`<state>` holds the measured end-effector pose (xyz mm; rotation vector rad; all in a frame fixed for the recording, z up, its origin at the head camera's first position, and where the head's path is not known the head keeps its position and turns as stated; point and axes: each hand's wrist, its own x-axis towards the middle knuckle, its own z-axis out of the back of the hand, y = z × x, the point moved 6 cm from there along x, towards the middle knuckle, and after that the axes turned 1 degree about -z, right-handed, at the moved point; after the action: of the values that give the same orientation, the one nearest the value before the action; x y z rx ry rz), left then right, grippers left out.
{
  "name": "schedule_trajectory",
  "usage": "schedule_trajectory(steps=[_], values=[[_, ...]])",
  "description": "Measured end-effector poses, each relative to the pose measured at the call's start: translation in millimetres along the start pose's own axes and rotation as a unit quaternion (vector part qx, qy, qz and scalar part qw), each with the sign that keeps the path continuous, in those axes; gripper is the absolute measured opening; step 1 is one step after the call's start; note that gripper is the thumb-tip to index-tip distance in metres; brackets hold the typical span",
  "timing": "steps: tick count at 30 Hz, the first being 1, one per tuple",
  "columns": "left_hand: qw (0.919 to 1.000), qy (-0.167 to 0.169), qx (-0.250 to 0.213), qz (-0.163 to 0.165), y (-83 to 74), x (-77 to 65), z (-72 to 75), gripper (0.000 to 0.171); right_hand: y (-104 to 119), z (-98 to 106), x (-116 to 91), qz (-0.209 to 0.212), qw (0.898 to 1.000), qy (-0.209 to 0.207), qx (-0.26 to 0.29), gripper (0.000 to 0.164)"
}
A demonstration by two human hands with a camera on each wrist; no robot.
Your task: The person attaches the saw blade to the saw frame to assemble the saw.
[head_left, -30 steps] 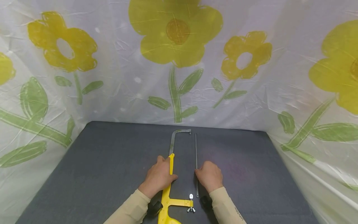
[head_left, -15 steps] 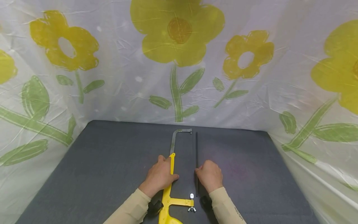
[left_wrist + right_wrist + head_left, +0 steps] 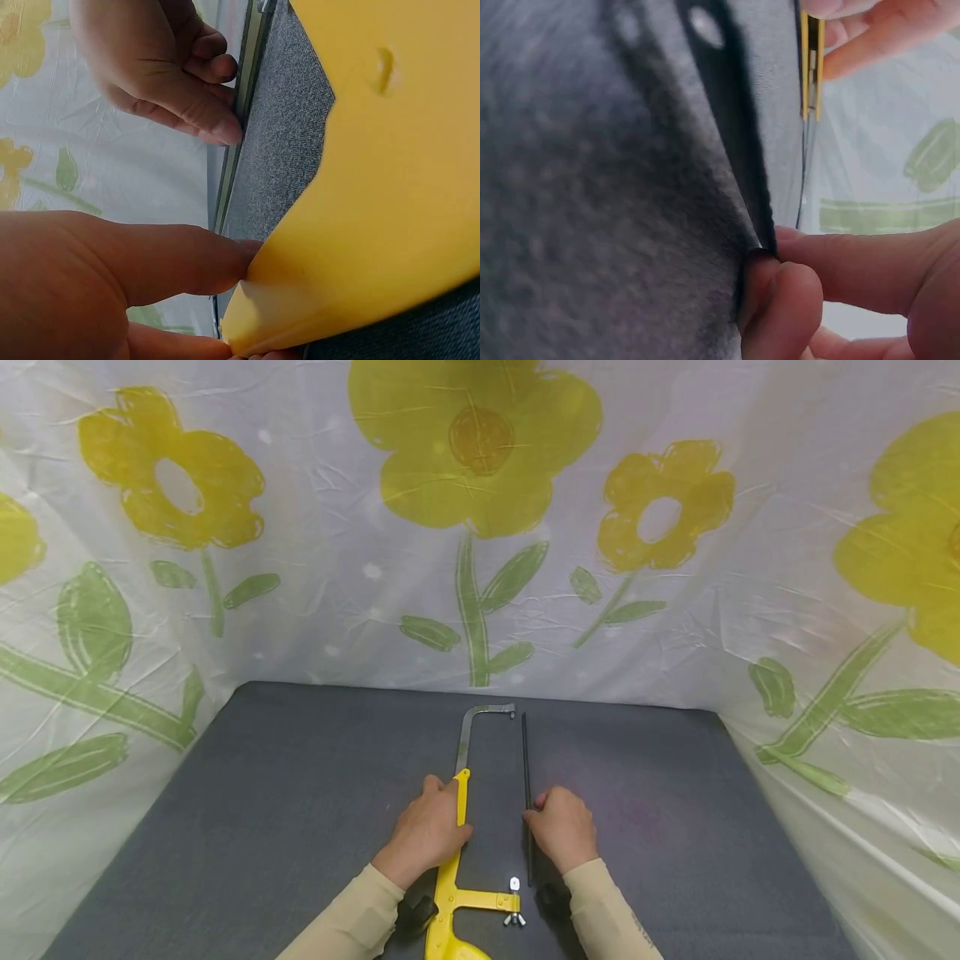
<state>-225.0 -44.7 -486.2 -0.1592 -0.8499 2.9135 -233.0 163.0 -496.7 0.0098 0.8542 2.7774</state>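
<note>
My two forearms point(image 3: 341, 914) angle forward and inward (wrists point(image 3: 388, 866) apart); my left hand point(image 3: 424, 831) grips, thumb point(image 3: 462, 833) pointing rightward, while my right hand point(image 3: 564, 828) pinches with fingers point(image 3: 784, 307) curled.

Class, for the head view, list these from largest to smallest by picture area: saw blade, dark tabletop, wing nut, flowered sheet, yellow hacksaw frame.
1. Flowered sheet
2. Dark tabletop
3. Yellow hacksaw frame, cut off at the picture's lower edge
4. Saw blade, long but thin
5. Wing nut
</note>
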Motion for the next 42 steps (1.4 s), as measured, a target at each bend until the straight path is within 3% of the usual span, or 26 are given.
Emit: schedule_trajectory(steps=[8,23,32,42], values=[[1.0000,-0.001,0.005,-0.001,0.3,0.3,-0.9,0.078,-0.8,7.9,3.1,0.024,0.999,0.029,0.014,0.014],[1.0000,-0.006,0.005,0.001,0.6,-1.8,-1.5,0.075,5.4,11.8,0.0,0.004,0.996,0.069,0.048,0.012],[1.0000,0.000,0.005,0.001,1.3,-1.1,-2.0,0.076,13.3,4.7,-4.3,0.020,0.989,0.103,0.103,0.011],[1.0000,0.002,0.005,0.001,1.3,-0.7,-3.2,0.075,11.2,1.5,-2.6,0.018,0.989,0.107,0.105,0.011]])
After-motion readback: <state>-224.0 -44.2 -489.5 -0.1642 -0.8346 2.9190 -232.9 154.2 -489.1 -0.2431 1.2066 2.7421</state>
